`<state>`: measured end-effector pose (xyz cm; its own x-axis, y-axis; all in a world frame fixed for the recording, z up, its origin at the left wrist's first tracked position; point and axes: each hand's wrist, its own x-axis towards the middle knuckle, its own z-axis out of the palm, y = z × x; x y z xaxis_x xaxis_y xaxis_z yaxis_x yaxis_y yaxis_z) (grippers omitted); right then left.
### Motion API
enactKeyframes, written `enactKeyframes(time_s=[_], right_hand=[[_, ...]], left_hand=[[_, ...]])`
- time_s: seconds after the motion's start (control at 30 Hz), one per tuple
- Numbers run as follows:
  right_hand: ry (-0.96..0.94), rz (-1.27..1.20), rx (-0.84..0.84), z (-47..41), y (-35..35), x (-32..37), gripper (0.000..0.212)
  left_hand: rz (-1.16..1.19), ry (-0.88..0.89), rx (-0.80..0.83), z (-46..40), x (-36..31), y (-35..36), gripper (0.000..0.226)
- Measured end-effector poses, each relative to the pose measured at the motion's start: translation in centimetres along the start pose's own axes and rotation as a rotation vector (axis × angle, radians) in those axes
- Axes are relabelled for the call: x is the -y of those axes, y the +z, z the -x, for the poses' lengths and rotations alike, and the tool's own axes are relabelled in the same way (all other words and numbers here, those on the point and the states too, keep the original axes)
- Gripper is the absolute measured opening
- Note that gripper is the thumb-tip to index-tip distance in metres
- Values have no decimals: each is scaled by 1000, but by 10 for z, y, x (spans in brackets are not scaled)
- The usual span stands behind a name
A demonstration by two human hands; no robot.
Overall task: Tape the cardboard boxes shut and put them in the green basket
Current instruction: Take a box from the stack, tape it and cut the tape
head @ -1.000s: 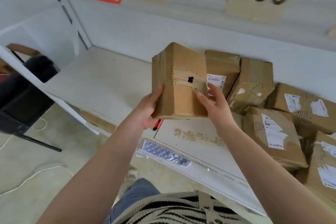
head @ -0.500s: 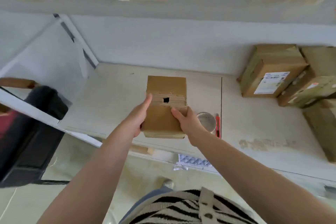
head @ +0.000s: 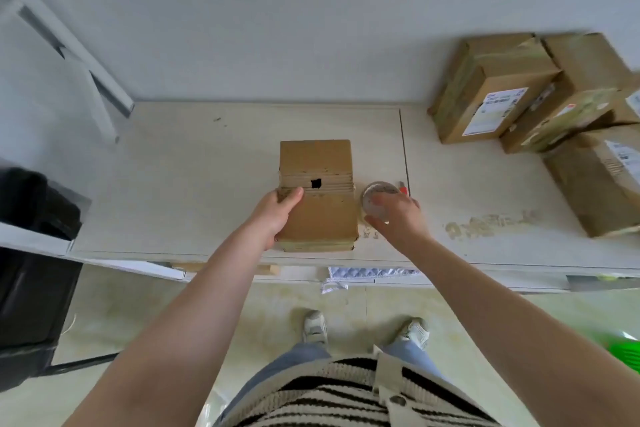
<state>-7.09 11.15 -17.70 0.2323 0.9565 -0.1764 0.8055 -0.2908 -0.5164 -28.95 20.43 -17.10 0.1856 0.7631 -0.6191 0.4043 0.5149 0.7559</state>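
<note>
- A pale white table (head: pixel 207 184) spans the view under both hands, with its near edge just below the wrists.
- A heap of cardboard boxes (head: pixel 540 107), several with white shipping labels, sits well to the right of the right hand, against the wall.
- A black chair (head: pixel 31 270) stands far to the left of the left hand, beside the table end.
- One brown cardboard box (head: pixel 317 218) lies flat on the table between the two hands, with a small black hole in its top.
- The left hand (head: pixel 275 215) grips the box's left edge, thumb curled over the top face and fingers hidden down the side.
- The right hand (head: pixel 398 215) is just right of the box, fingers spread and loosely curved around a roll of clear tape (head: pixel 375 196); whether it has closed on the roll cannot be told.
- A green basket (head: pixel 627 350) shows only as a corner on the floor, far below and to the right of the right hand.
- A red tool (head: pixel 403 188) peeks out just beyond the right hand's fingers.
</note>
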Motion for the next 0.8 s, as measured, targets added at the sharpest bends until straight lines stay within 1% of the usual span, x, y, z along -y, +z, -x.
enactKeyframes(time_s=[0.07,0.1,0.17,0.23,0.3,0.33,0.37,0.43,0.47,0.5,0.53,0.57,0.63,0.67,0.7,0.8], right_hand=[[-2,138,64,-2,2,-11,23],[20,141,38,-4,1,-14,21],[85,53,-81,-9,-7,-18,16],[142,-87,-191,-14,-22,-19,17],[149,-225,-279,-17,-41,-18,17],[137,-285,-307,-18,-50,-16,16],[120,-341,-322,-18,-59,-13,15],[75,-407,-307,-15,-73,-6,15],[42,-406,-282,-13,-78,-2,15],[5,-396,-255,-10,-82,2,15],[-32,-393,-235,-8,-85,6,16],[-65,-397,-220,-5,-86,10,18],[-130,-403,-192,1,-86,18,18],[-165,-405,-182,3,-85,22,16],[-195,-407,-176,4,-84,25,15],[-242,-437,-139,4,-80,32,12]], left_hand=[[-7,-3,7,-5,-1,3,55],[-6,-4,6,-7,-1,5,54],[-1,-2,2,-9,-2,10,53],[12,6,15,-10,-3,19,50],[41,24,61,-10,-9,30,47],[42,25,78,-9,-13,36,50],[0,21,73,-9,-17,42,59],[-231,42,-17,-6,-27,53,81],[-330,107,-102,-2,-34,56,84],[-361,217,-167,4,-41,58,82],[-331,347,-175,10,-47,60,79],[-259,444,-126,15,-54,61,77],[-80,494,54,26,-66,62,78],[-39,505,114,30,-70,62,76],[-28,524,125,32,-73,61,70],[38,538,38,31,-76,58,52]])
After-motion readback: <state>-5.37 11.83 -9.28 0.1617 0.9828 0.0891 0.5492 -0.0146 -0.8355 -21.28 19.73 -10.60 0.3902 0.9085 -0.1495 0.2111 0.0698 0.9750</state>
